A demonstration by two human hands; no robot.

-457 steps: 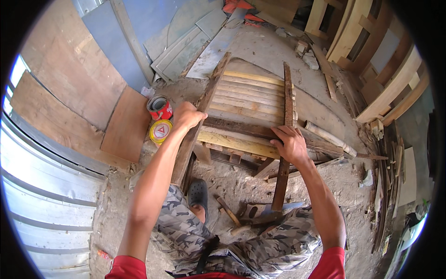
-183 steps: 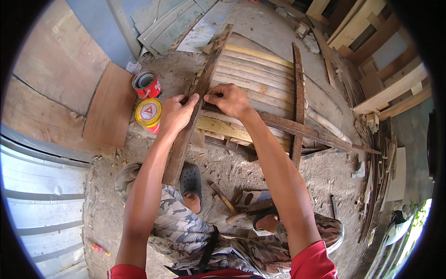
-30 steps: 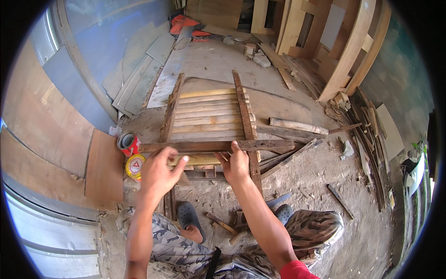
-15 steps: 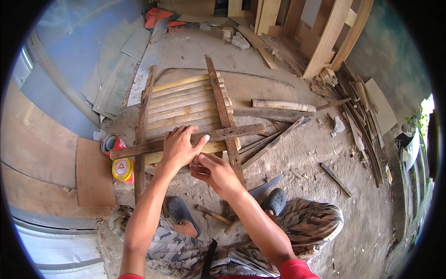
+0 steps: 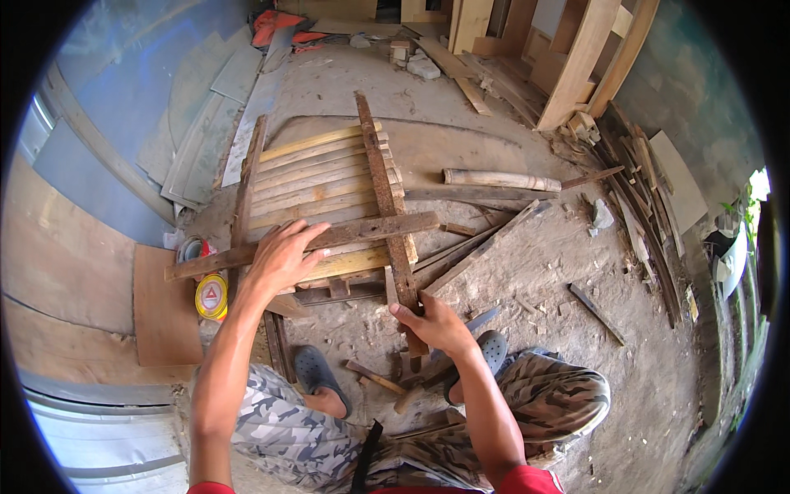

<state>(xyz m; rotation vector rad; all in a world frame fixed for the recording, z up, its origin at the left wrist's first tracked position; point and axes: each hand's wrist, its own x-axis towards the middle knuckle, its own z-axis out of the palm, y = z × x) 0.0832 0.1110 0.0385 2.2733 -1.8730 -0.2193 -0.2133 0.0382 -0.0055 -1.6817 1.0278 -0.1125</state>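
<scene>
L hand (image 5: pixel 282 258) fingers spread atop cross plank (image 5: pixel 378 228), R hand (image 5: pixel 438 328) gripping long plank (image 5: pixel 382 183) nr end, floor (image 5: pixel 535 366) to R.

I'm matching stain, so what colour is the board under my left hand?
The board is a dark, weathered brown, showing best in the head view.

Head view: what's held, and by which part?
Right hand grips the right lengthwise plank near its closest end. Left hand lies over the crosswise plank, about midway; gripping or only pressing, can't tell.
</scene>
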